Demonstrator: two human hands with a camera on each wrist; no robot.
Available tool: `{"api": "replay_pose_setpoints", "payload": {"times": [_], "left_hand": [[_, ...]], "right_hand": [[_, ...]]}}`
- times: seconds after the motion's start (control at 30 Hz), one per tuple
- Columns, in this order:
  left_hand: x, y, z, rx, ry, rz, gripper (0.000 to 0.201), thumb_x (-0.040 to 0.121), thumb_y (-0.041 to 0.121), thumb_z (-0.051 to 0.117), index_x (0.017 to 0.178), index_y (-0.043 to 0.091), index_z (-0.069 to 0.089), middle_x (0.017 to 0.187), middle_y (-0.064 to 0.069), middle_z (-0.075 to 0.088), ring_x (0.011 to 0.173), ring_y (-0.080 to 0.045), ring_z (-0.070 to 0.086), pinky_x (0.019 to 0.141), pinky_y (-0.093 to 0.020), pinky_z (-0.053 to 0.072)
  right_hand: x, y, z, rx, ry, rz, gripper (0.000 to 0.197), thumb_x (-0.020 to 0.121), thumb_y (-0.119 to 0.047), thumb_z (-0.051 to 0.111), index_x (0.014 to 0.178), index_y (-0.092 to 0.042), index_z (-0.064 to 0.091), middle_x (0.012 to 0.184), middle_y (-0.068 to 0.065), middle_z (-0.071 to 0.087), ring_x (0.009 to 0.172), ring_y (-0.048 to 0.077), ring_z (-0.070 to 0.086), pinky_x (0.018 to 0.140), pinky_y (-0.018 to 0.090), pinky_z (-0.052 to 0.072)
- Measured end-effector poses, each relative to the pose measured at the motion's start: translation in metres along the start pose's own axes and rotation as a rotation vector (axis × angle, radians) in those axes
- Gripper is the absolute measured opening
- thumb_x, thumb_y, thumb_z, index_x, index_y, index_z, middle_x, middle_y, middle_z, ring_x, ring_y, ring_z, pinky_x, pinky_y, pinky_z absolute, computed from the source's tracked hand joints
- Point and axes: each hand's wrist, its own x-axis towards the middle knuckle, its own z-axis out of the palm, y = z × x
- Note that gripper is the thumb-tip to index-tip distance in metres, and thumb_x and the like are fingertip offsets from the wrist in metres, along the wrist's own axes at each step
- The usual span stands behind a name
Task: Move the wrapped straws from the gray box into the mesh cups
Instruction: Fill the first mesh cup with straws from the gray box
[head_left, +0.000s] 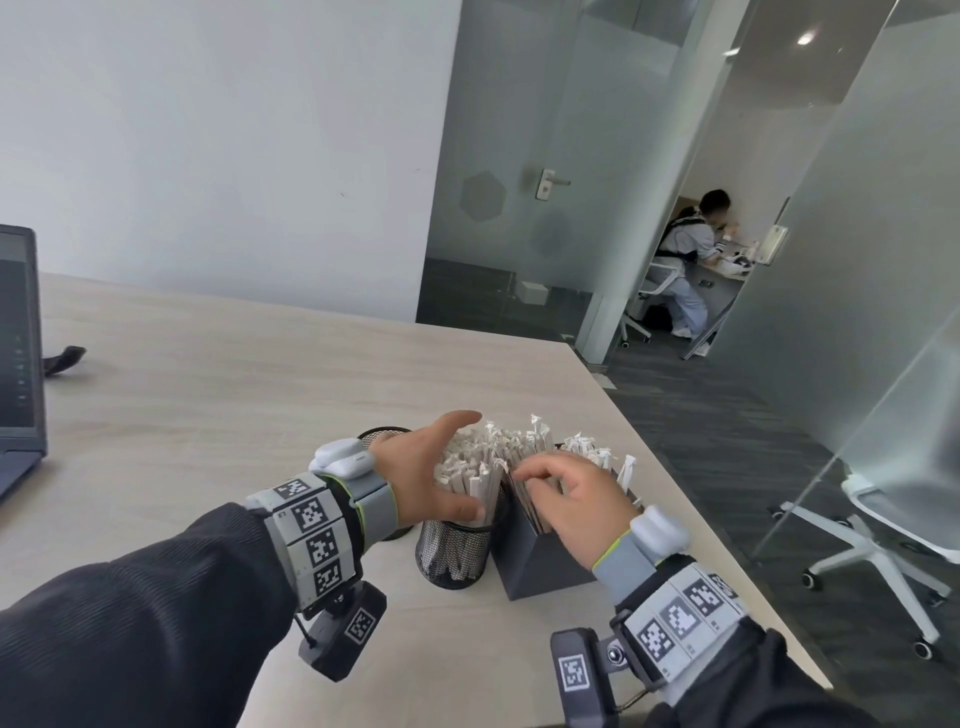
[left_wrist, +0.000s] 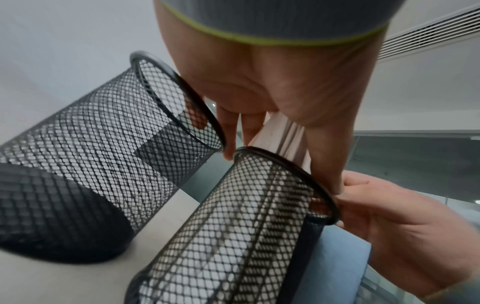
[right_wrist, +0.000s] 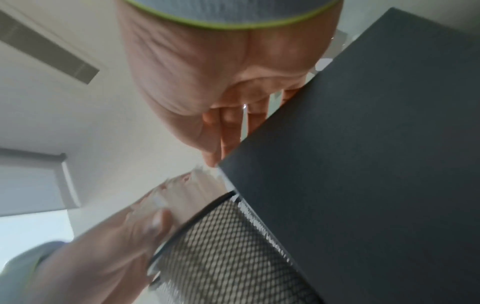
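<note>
Two black mesh cups stand on the table. The near cup (head_left: 456, 553) is packed with white wrapped straws (head_left: 470, 462). My left hand (head_left: 467, 465) curls round that bundle above the rim, thumb on the near side. The far cup (head_left: 383, 435), partly hidden behind my left wrist, looks empty in the left wrist view (left_wrist: 91, 144). The gray box (head_left: 540, 569) sits right against the near cup and holds more straws (head_left: 587, 448). My right hand (head_left: 540, 480) hangs over the box's near end, fingers curled onto a bunch of leaning straws; its thumb is hidden.
A laptop (head_left: 15, 364) stands at the table's left edge, with a black strap (head_left: 65, 358) beside it. The table's right edge runs just past the box. On the floor beyond are a white office chair (head_left: 893, 525) and glass partitions. A person (head_left: 685, 260) sits far off.
</note>
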Motion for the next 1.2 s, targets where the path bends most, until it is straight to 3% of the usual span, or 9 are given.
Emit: {"api": "replay_pose_setpoints", "payload": {"times": [0.17, 0.33, 0.43, 0.67, 0.8, 0.93, 1.03, 1.13, 1.2], "left_hand": [[0.001, -0.008, -0.002, 0.003, -0.022, -0.051, 0.106, 0.058, 0.076, 0.072, 0.144, 0.049, 0.015, 0.134, 0.001, 0.06, 0.125, -0.024, 0.056, 0.104, -0.039, 0.043], [-0.001, -0.008, 0.0, 0.036, -0.075, -0.051, 0.115, 0.052, 0.084, 0.068, 0.146, 0.046, 0.015, 0.113, 0.003, 0.061, 0.115, -0.025, 0.059, 0.097, -0.038, 0.046], [-0.001, -0.008, -0.004, 0.047, -0.127, -0.039, 0.128, 0.036, 0.095, 0.06, 0.144, 0.05, 0.007, 0.128, 0.0, 0.06, 0.123, -0.026, 0.055, 0.103, -0.043, 0.044], [0.002, -0.01, -0.003, 0.095, -0.166, -0.048, 0.133, 0.03, 0.094, 0.063, 0.142, 0.056, 0.002, 0.144, 0.005, 0.051, 0.132, -0.023, 0.048, 0.106, -0.048, 0.041], [0.002, -0.01, -0.002, 0.092, -0.156, -0.045, 0.132, 0.03, 0.096, 0.061, 0.141, 0.057, 0.002, 0.144, 0.006, 0.051, 0.132, -0.023, 0.048, 0.106, -0.048, 0.041], [0.002, -0.01, -0.002, 0.091, -0.148, -0.047, 0.131, 0.03, 0.096, 0.061, 0.141, 0.057, 0.003, 0.143, 0.007, 0.051, 0.132, -0.022, 0.048, 0.107, -0.048, 0.041], [0.001, -0.009, -0.003, 0.089, -0.151, -0.048, 0.131, 0.031, 0.095, 0.062, 0.142, 0.057, 0.003, 0.144, 0.007, 0.05, 0.133, -0.022, 0.047, 0.108, -0.048, 0.04], [0.0, -0.009, -0.003, 0.09, -0.148, -0.047, 0.131, 0.031, 0.095, 0.061, 0.142, 0.056, 0.004, 0.144, 0.007, 0.05, 0.133, -0.022, 0.047, 0.108, -0.047, 0.04], [0.001, -0.009, -0.002, 0.098, -0.149, -0.04, 0.131, 0.031, 0.095, 0.059, 0.144, 0.053, 0.006, 0.144, 0.009, 0.05, 0.134, -0.021, 0.046, 0.109, -0.046, 0.038]], "right_hand": [[0.01, 0.019, -0.015, 0.003, 0.116, 0.24, 0.016, 0.084, -0.016, 0.067, 0.086, -0.032, 0.069, 0.088, -0.01, 0.07, 0.082, 0.011, 0.064, 0.082, 0.033, 0.054], [0.018, 0.019, -0.01, -0.27, -0.088, 0.305, 0.039, 0.079, -0.03, 0.071, 0.117, -0.029, 0.062, 0.109, -0.012, 0.067, 0.096, 0.011, 0.063, 0.084, 0.024, 0.047], [0.026, 0.014, -0.005, -0.374, -0.16, 0.306, 0.051, 0.077, -0.036, 0.071, 0.125, -0.028, 0.059, 0.118, -0.011, 0.064, 0.108, 0.014, 0.061, 0.089, 0.024, 0.045], [0.038, 0.005, 0.005, -0.56, -0.218, 0.282, 0.038, 0.076, -0.045, 0.069, 0.105, -0.023, 0.061, 0.107, -0.002, 0.062, 0.097, 0.023, 0.059, 0.083, 0.033, 0.049], [0.039, 0.004, 0.006, -0.551, -0.241, 0.275, 0.034, 0.081, -0.04, 0.066, 0.107, -0.019, 0.06, 0.111, 0.001, 0.061, 0.099, 0.024, 0.057, 0.079, 0.03, 0.044], [0.036, 0.006, 0.005, -0.417, -0.212, 0.335, 0.038, 0.077, -0.04, 0.07, 0.106, -0.026, 0.05, 0.095, -0.005, 0.061, 0.084, 0.022, 0.058, 0.066, 0.029, 0.038], [0.036, 0.006, 0.006, -0.428, -0.24, 0.358, 0.039, 0.082, -0.034, 0.064, 0.118, -0.026, 0.052, 0.09, -0.008, 0.057, 0.085, 0.023, 0.059, 0.068, 0.028, 0.039], [0.037, -0.001, 0.006, -0.48, -0.293, 0.343, 0.013, 0.084, -0.028, 0.059, 0.096, -0.024, 0.057, 0.081, -0.005, 0.056, 0.088, 0.029, 0.058, 0.063, 0.029, 0.039], [0.036, -0.003, 0.005, -0.462, -0.288, 0.357, 0.024, 0.085, -0.03, 0.061, 0.109, -0.024, 0.063, 0.103, 0.002, 0.065, 0.102, 0.031, 0.06, 0.075, 0.029, 0.046]]}}
